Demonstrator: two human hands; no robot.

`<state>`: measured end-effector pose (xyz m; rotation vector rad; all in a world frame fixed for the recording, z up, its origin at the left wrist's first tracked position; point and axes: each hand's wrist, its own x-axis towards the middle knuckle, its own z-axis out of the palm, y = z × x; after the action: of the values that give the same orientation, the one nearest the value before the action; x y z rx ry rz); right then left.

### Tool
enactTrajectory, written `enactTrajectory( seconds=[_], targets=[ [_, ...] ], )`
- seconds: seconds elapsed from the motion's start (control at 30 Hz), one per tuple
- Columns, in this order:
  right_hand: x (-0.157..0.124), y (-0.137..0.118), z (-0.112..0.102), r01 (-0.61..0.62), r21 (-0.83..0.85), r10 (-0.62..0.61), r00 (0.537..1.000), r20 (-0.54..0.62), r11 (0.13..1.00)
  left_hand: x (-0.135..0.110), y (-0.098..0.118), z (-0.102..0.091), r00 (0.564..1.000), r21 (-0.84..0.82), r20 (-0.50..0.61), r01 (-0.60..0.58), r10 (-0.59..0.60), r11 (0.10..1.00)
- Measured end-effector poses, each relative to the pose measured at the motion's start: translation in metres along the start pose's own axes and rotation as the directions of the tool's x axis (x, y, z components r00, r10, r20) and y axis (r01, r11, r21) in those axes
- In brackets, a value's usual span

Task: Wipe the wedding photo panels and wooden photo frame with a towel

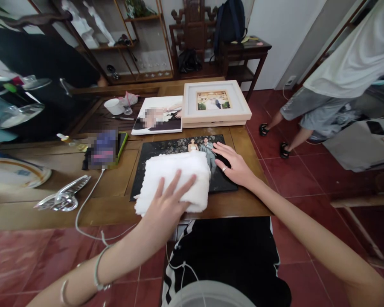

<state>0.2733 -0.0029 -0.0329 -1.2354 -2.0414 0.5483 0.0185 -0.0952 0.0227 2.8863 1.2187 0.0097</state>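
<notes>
A dark wedding photo panel [222, 183] lies flat near the front edge of the wooden table, with two people printed on it. Over its left and middle part lies a folded white towel [160, 166]. My left hand [173, 196] rests on the towel with its fingers spread, pressing flat rather than gripping. On the panel's right side, my right hand [230, 164] lies with fingers stretched out, a ring on one finger. The towel hides much of the print.
Behind the panel are a white-edged photo print [160, 128] and a framed picture on a box [216, 117]. To the left lie a charging phone [104, 147], its white cable [89, 200] and a silver hair clip [64, 194]. A person [339, 81] stands at right.
</notes>
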Motion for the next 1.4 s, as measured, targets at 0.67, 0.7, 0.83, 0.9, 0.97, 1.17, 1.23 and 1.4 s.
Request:
enactTrajectory(
  seconds=[0.67, 0.7, 0.83, 0.9, 0.97, 1.17, 1.23, 1.4],
  targets=[
    [0.0, 0.004, 0.0, 0.033, 0.005, -0.033, 0.999, 0.009, 0.999, 0.069, 0.001, 0.006, 0.999, 0.131, -0.045, 0.027, -0.021, 0.991],
    [0.0, 0.004, 0.0, 0.032, 0.008, -0.032, 0.999, 0.011, 0.999, 0.058, 0.011, 0.008, 0.997, 0.141, -0.072, 0.018, -0.008, 0.99],
    [0.001, 0.005, 0.0, 0.029, 0.022, -0.03, 1.0, 0.01, 0.999, 0.025, 0.037, 0.013, 0.991, 0.09, -0.108, -0.074, 0.084, 0.993],
    [0.001, 0.005, 0.0, 0.035, 0.031, -0.035, 0.999, 0.008, 0.999, 0.019, 0.037, 0.012, 0.99, 0.038, -0.091, -0.104, 0.107, 0.994],
    [0.001, 0.005, 0.0, 0.03, 0.038, -0.03, 1.0, 0.005, 0.999, 0.022, 0.029, 0.007, 0.993, 0.009, -0.057, -0.103, 0.103, 0.995],
    [0.0, 0.001, -0.004, -0.079, 0.134, 0.086, 0.995, -0.051, 0.988, 0.076, -0.012, 0.001, 0.998, 0.031, -0.056, 0.022, -0.02, 0.999],
    [-0.001, 0.0, -0.006, -0.108, 0.2, 0.124, 0.99, -0.071, 0.974, 0.094, -0.02, 0.005, 0.996, 0.038, -0.08, 0.034, -0.031, 0.999],
    [-0.003, 0.001, -0.007, -0.134, 0.303, 0.175, 0.978, -0.114, 0.943, 0.111, -0.004, 0.011, 0.994, 0.051, -0.113, 0.006, 0.0, 0.999]
  ],
)
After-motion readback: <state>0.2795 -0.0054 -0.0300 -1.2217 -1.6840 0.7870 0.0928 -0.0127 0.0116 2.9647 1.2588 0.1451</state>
